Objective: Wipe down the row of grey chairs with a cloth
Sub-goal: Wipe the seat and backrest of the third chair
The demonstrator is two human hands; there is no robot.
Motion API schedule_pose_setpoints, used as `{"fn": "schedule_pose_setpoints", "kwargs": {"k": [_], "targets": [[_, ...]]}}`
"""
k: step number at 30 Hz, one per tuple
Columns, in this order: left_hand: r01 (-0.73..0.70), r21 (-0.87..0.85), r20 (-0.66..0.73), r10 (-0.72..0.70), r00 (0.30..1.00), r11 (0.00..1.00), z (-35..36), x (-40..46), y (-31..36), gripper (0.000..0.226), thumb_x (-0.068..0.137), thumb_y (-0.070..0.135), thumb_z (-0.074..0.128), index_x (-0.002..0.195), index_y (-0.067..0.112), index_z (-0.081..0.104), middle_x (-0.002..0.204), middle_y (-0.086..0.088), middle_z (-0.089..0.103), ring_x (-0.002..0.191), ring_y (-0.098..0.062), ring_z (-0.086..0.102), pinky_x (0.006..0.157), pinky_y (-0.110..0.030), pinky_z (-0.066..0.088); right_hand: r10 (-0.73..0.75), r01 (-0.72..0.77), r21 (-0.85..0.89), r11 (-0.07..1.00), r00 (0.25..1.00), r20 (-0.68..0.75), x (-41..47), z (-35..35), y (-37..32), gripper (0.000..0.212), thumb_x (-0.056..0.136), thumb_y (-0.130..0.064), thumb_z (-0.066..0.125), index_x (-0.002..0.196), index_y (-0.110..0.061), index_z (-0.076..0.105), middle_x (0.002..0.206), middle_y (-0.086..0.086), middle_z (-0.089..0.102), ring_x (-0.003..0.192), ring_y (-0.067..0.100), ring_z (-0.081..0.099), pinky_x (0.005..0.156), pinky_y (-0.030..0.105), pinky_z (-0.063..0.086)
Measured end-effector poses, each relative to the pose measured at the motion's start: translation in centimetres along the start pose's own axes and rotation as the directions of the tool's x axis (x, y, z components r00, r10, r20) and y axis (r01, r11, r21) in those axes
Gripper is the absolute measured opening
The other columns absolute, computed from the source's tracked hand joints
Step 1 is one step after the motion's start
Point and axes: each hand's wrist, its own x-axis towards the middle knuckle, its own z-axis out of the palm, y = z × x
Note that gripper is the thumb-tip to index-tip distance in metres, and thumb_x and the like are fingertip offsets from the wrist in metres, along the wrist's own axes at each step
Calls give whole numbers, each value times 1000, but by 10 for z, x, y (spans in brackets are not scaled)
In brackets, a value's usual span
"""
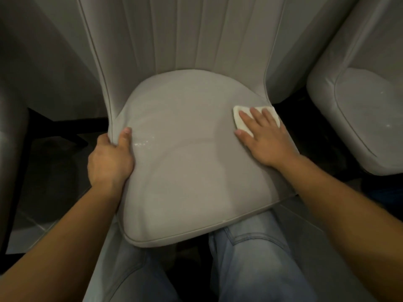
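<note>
— While our left hand [111,159] is gripping the grey chair's seat cushion [185,162] at its left edge, where's the cloth?
— We're pressing the folded white cloth [242,118] flat under our right hand [265,141], fingers spread, at the cushion's right edge.

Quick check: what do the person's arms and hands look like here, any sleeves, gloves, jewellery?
Both forearms are bare up to the frame edge: no sleeves in view. The left hand and right hand wear no gloves, and no rings, watch or wristbands show. Nails look short and unpainted. The only clothing visible is light blue jeans on the legs below.
</note>
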Motion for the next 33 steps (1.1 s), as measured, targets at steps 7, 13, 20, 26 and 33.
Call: {"fn": "schedule_pose_setpoints", "kwargs": {"k": [7, 13, 20, 26, 33], "targets": [[27, -13, 18, -27, 999, 1000, 1, 0, 2, 85, 81, 81, 31, 132, 16, 51, 127, -17, 59, 116, -42, 52, 96, -48, 40, 42, -47, 67, 997, 997, 71, -109, 9, -9, 68, 89, -76, 11, 153, -52, 9, 166, -14, 1, 152, 12, -10, 119, 53, 3], [16, -27, 29, -15, 999, 1000, 1, -3, 4, 85, 82, 80, 32, 132, 15, 51, 128, -18, 58, 117, -42, 52, 96, -48, 39, -241, 241, 9, 970, 970, 0, -127, 25, -118, 70, 91, -74, 21, 153, -43, 28, 165, -6, 19, 153, 24, 5, 118, 58, 4], [41, -53, 58, -38, 998, 998, -2, -7, 6, 85, 81, 82, 33, 131, 16, 50, 126, -17, 59, 114, -42, 53, 94, -48, 40, -281, 281, -99, 955, 960, 8, -114, 24, -95, 64, 93, -70, 17, 154, -48, 18, 165, -9, 18, 153, 23, 10, 118, 58, 9], [31, -19, 57, -30, 998, 999, 0, -11, 8, 88, 80, 82, 35, 133, 13, 48, 126, -19, 59, 113, -43, 53, 89, -46, 41, 167, -167, 3, 986, 986, -31, -96, 9, 22, 62, 96, -68, 24, 154, -45, 20, 166, -6, 14, 152, 23, 8, 116, 63, 15], [35, 9, 55, -36, 998, 999, 1, -11, 6, 86, 81, 81, 32, 133, 13, 47, 128, -19, 58, 115, -43, 52, 90, -47, 40, 178, -167, 95, 981, 976, -122, -115, 27, -43, 63, 94, -64, 23, 152, -40, 31, 164, -2, 21, 152, 27, 9, 116, 62, 11]]}}
